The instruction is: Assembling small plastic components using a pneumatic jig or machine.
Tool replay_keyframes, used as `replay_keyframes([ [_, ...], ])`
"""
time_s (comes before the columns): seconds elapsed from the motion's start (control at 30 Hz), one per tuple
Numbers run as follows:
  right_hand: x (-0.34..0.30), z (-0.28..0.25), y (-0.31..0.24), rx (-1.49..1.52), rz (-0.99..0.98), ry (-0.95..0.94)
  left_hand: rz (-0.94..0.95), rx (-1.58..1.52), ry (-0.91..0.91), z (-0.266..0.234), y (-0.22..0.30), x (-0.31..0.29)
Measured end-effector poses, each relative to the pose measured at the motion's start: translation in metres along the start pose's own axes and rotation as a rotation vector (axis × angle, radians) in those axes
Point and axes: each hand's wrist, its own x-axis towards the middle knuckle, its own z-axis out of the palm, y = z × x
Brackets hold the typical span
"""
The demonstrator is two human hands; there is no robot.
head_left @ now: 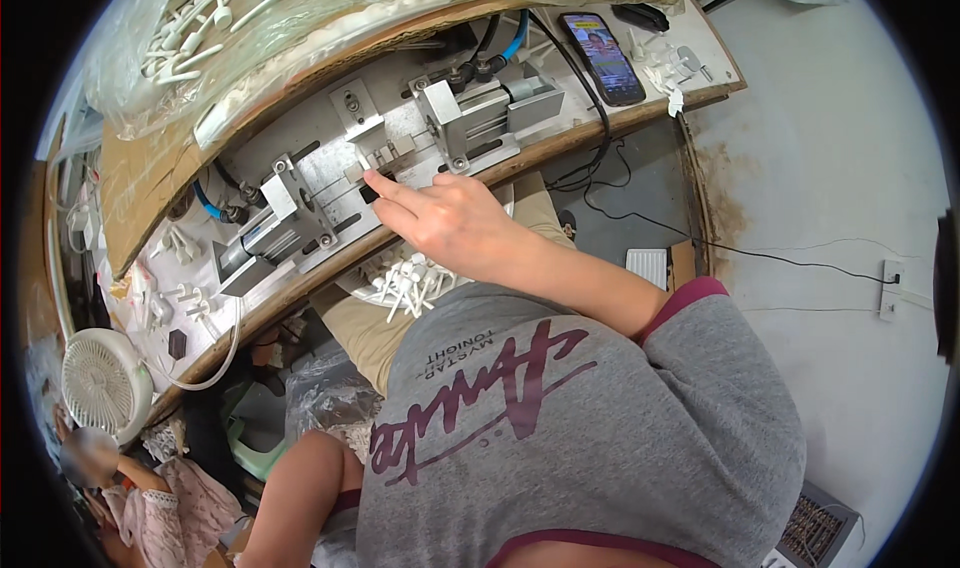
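Observation:
My right hand [445, 220] reaches from the right over the metal fixture on the bench. Its index finger is stretched out, with the tip at a small pale block [388, 155] in the fixture's middle; the other fingers are partly curled. I see nothing held in it. A dark patch shows beneath the fingers. On either side of the block stand metal clamp units with cylinders, one at the left [270, 230] and one at the right [485, 118]. A metal bracket [357, 108] rises behind the block. My left arm bends at the lower left, and its hand is out of sight.
White plastic stemmed parts [410, 283] lie in my lap. More fill a clear-lined cardboard box [150, 193] beyond the fixture. A phone [603, 60] lies at the back right. A white fan [105, 383] and another person's pink sleeve [155, 508] are at left.

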Motion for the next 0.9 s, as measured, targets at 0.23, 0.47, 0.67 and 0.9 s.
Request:
replay_keyframes([
  [0.23, -0.024, -0.007, -0.01, 0.43, -0.068, -0.164, 0.014, -0.47, -0.044, -0.01, -0.004, -0.005],
  [0.47, -0.091, 0.061, 0.013, 0.587, 0.055, -0.549, -0.529, -0.933, 0.136, 0.015, -0.028, -0.061],
  [0.67, -0.128, 0.081, 0.026, 0.271, 0.105, -0.591, -1.319, -0.055, -0.519, 0.082, -0.049, -0.211],
  [0.9, -0.141, 0.105, 0.032, 0.32, 0.174, -0.72, -1.045, 0.385, -0.871, 0.135, -0.046, -0.351],
])
